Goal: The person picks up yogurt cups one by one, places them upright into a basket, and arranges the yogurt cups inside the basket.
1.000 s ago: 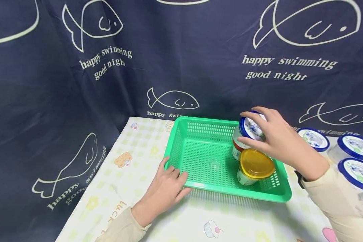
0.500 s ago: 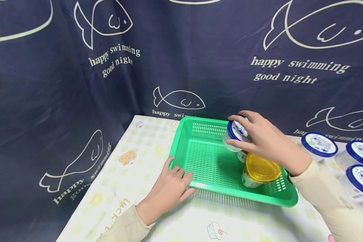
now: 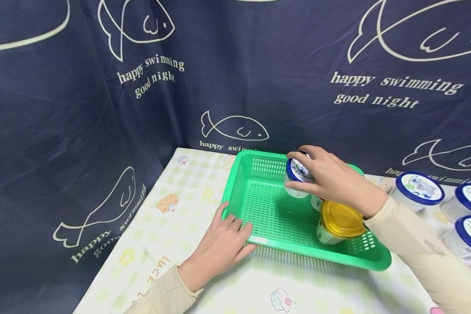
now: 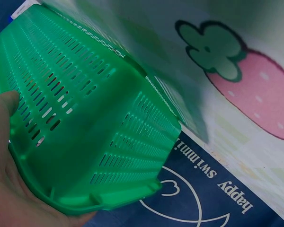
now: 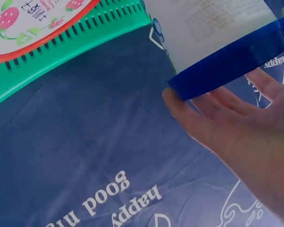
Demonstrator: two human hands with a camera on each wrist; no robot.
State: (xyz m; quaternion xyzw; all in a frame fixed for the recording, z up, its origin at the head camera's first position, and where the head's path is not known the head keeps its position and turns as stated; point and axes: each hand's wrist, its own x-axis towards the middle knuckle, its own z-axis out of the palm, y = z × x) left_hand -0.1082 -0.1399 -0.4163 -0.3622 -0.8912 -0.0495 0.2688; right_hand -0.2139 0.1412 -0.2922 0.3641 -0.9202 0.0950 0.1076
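Observation:
In the head view the right hand (image 3: pixel 333 176) grips a clear tub with a blue lid (image 3: pixel 299 170) by its lid, over the back of the green basket (image 3: pixel 298 250). The right wrist view shows fingers round the edge of the blue lid (image 5: pixel 232 61). The left hand (image 3: pixel 220 244) holds the basket's near left corner, and its fingers curl over the rim in the left wrist view. Inside the basket, at the right, a yellow-lidded tub (image 3: pixel 341 220) stands beside a red-lidded tub (image 3: pixel 316 203), mostly hidden by the right hand and the yellow lid.
Several blue-lidded tubs (image 3: pixel 420 187) stand on the table right of the basket. Patterned cloth (image 3: pixel 172 244) covers the table. Behind it hangs a dark blue curtain (image 3: pixel 227 78) with white fish drawings.
The right hand has carried the blue-lidded tub leftward, off the red-lidded tub, over the basket's middle. The left hand keeps its hold on the basket corner. The head view has shifted slightly.

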